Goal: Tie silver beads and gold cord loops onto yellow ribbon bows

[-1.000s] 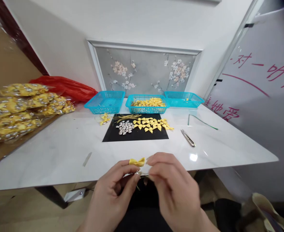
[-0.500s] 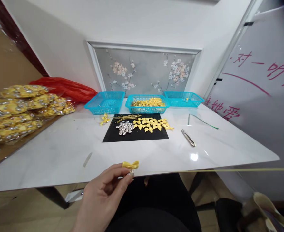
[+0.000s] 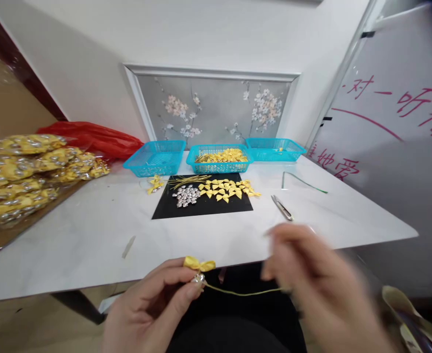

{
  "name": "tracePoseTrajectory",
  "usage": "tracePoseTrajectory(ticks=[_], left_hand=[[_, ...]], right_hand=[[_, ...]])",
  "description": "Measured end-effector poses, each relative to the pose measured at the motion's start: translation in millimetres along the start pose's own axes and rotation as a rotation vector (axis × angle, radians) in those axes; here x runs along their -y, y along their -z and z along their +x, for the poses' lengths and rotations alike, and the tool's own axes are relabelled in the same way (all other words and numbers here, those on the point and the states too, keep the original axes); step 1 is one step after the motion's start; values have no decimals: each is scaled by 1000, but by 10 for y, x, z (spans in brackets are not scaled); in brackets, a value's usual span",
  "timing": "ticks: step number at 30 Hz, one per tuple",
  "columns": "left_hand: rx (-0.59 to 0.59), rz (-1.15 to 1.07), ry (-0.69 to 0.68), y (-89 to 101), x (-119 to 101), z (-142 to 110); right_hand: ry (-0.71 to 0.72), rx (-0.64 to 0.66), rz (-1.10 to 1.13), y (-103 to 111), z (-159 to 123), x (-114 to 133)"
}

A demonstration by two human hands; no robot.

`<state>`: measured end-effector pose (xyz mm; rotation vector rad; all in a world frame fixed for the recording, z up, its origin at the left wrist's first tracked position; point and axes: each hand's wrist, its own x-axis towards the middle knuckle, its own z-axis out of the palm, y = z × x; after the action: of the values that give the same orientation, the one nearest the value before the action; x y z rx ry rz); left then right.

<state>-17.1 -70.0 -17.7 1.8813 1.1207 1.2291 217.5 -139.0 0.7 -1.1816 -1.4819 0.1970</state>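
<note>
My left hand (image 3: pixel 151 304), at the front edge of the table, pinches a silver bead (image 3: pixel 198 278) between thumb and fingers. A yellow ribbon bow (image 3: pixel 200 264) sits just above the bead, against the fingertips. From the bead a thin yellow cord (image 3: pixel 240 294) sags rightward to my right hand (image 3: pixel 311 279). That hand is smeared by motion, its fingers curled, and the cord's far end disappears into it. Beyond the hands, a black mat (image 3: pixel 201 212) carries loose silver beads (image 3: pixel 187 196), several yellow bows (image 3: pixel 225 190) and a bundle of cords (image 3: pixel 190 181).
Three blue baskets (image 3: pixel 155 169) line the back of the table; the middle one holds yellow pieces. Thread snips (image 3: pixel 282 208) and a green strip (image 3: pixel 306 181) lie at right. Bagged yellow-and-silver pieces (image 3: pixel 24 171) and a red plastic bag (image 3: pixel 90 137) are at left.
My right hand has come into view from the right. The cord, stretched straight before, now hangs slack between the hands. My left hand keeps its pinch, slightly lower in view.
</note>
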Motion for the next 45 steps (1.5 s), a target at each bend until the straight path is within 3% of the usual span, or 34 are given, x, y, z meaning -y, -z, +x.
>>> tracePoseTrajectory(ticks=[3,5,11,16,21,25,29,35,39,45], left_hand=[[34,2,-18,31,-5,-36],[57,3,-33,37,-40,-32],[112,3,-110,35,-120,22],[111,52,-132,65,-42,-22],[89,66,-112,70,-24,-55],[63,96,-136,56,-39,-56],[36,161,-197,72,-17,-86],[40,179,-227,89,1,-111],[26,186,-244,83,3,-103],[41,180,-262,85,-8,-102]], right_hand=[[-125,238,237,-423,93,49],[-153,293,295,-584,111,53],[-196,335,301,-604,87,23],[-150,235,285,-550,83,41],[49,102,233,-511,-27,137],[-2,-16,83,-517,-121,198],[102,65,32,-555,-135,143],[188,-35,-124,-639,-162,85],[283,-58,-200,-634,-142,114],[303,-55,-202,-634,-122,117]])
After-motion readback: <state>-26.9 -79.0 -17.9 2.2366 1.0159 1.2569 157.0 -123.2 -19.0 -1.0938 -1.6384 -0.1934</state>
